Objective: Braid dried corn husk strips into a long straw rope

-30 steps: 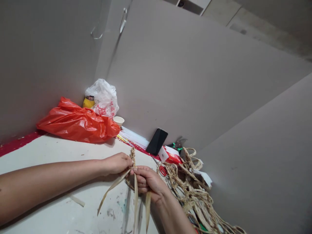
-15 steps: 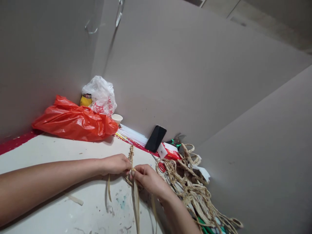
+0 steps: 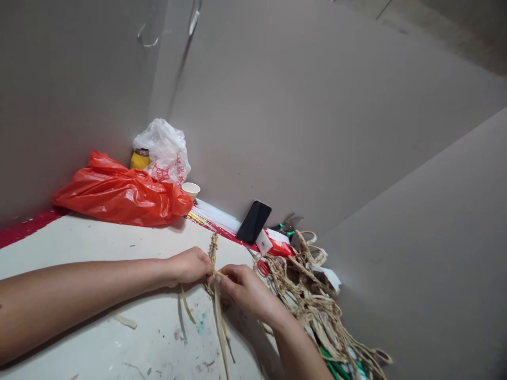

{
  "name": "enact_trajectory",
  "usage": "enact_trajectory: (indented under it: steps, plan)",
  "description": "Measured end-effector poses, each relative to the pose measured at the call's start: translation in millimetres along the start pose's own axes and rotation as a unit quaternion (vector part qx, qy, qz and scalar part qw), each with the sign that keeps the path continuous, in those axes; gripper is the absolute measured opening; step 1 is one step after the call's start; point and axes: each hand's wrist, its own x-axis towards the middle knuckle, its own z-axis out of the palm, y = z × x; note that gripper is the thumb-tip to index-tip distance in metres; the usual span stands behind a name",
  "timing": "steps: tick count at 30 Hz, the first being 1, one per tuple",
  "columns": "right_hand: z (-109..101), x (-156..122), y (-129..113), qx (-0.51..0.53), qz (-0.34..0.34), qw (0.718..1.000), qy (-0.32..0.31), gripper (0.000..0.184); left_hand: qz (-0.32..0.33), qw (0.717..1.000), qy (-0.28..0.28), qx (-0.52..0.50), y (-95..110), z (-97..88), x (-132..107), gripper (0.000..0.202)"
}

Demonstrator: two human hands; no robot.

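Observation:
A braided straw cord (image 3: 213,248) stands out above my fingers at the middle of the white table. My left hand (image 3: 192,265) pinches it from the left side, with a loose strip (image 3: 187,305) trailing below the fist. From the right, my right hand (image 3: 241,285) grips a straw strand (image 3: 218,273) between thumb and forefinger, close to the left fingertips. Long flat strips (image 3: 219,327) hang from the braid down over the table. My fingers hide the point where the strands cross.
At the right edge lies a tangled heap of braided cord (image 3: 312,306), beside red-handled scissors (image 3: 263,267). A black phone (image 3: 254,221) leans on the wall near green-handled pliers (image 3: 288,226). A red plastic bag (image 3: 122,195) and a paper cup (image 3: 190,189) sit at the back left.
The hanging strips have shifted: the one under my left hand swings rightward, and one at the right now hangs nearer the middle. Both hands keep nearly the same place.

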Motion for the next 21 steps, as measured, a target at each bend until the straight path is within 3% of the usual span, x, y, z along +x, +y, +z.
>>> enact_trajectory:
  steps: [4,7,12,15,19,21]
  plan:
    - [-12,-4,-5,0.008,0.017,1.000,-0.020,0.025,0.022,1.000,0.010,0.009,-2,0.7,1,0.019]
    - [-6,-8,-15,0.020,0.009,0.999,-0.047,0.032,0.028,0.999,0.002,-0.020,-2,1.9,1,0.016]
    - [17,-15,-29,-0.123,0.009,0.992,-0.003,0.031,-0.003,0.994,-0.032,-0.108,4,2.5,-5,0.016]
    - [20,-21,-35,-0.167,-0.005,0.986,0.009,0.030,-0.005,0.991,-0.041,-0.127,7,1.7,-7,0.015]
    - [0,-26,-35,-0.056,-0.049,0.995,-0.062,0.032,0.000,0.987,-0.066,-0.149,9,-3.3,-6,0.010]
    - [-14,-24,-28,0.020,-0.030,0.999,-0.034,0.036,-0.008,0.981,-0.088,-0.171,9,-7.1,-5,0.011]
